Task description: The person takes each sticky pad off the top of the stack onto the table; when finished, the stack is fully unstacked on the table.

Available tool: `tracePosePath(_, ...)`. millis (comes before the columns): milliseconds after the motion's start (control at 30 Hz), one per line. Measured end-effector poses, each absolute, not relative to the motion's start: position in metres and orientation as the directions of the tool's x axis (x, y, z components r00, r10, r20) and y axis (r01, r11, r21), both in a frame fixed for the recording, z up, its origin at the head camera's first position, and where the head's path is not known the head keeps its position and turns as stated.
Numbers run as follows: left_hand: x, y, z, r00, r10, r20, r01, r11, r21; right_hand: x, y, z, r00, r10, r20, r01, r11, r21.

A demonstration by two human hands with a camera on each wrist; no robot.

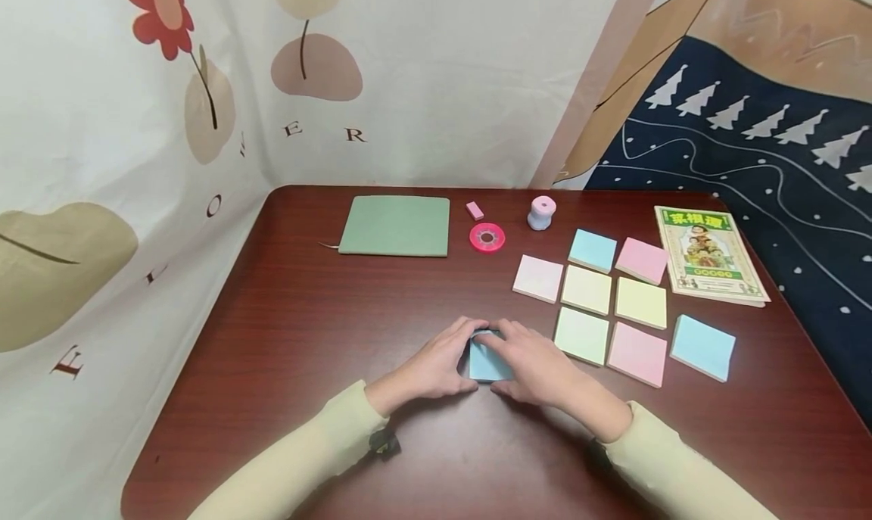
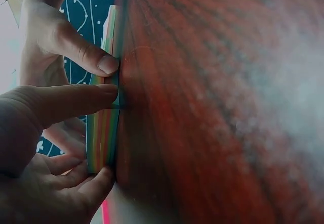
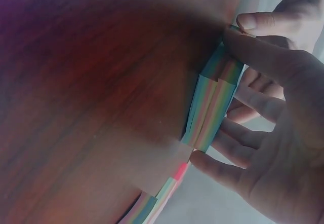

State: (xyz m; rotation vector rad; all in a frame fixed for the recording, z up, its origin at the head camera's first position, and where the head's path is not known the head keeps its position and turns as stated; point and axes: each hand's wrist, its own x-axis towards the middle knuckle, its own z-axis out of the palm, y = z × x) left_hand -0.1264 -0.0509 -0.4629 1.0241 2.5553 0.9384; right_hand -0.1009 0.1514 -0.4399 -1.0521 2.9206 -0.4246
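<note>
A stack of sticky notes point(image 1: 489, 362) with a blue top lies on the table in front of me, between both hands. My left hand point(image 1: 436, 362) grips its left side, thumb at the near edge and fingers at the far edge. From the other side, my right hand point(image 1: 541, 362) holds it with thumb near and fingers far, its index finger crossing the top. In the left wrist view, striped coloured layers show along the edge of the stack point(image 2: 104, 138), and both thumbs press close together there. The right wrist view shows a seam dividing the stack point(image 3: 210, 107) into two thick layers.
Several separate sticky note pads, among them a green one point(image 1: 581, 336) and a pink one point(image 1: 636, 353), lie right of my hands. Behind are a green notebook point(image 1: 395, 226), pink eraser point(image 1: 474, 211), pink ring-shaped disc point(image 1: 487, 238), small spool-shaped item point(image 1: 541, 213) and book point(image 1: 711, 255).
</note>
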Motion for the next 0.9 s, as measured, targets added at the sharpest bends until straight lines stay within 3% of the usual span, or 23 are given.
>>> tracePosePath(333,-0.125,-0.050,-0.462,-0.737,0.675,0.009,0.523,0.563,0.640,-0.095,0.168,-0.430,-0.785,-0.615,0.078,-0.613,0.752,-0.241)
tracePosePath(600,-0.123,-0.049,-0.463,-0.745,0.667,0.006,0.523,0.579,0.625,-0.065,0.202,-0.422,-0.821,-0.566,0.076,-0.565,0.786,-0.251)
tracePosePath(900,-0.123,-0.049,-0.464,-0.748,0.663,0.014,0.527,0.582,0.620,-0.037,0.222,-0.432,-0.819,-0.567,0.087,-0.570,0.788,-0.235)
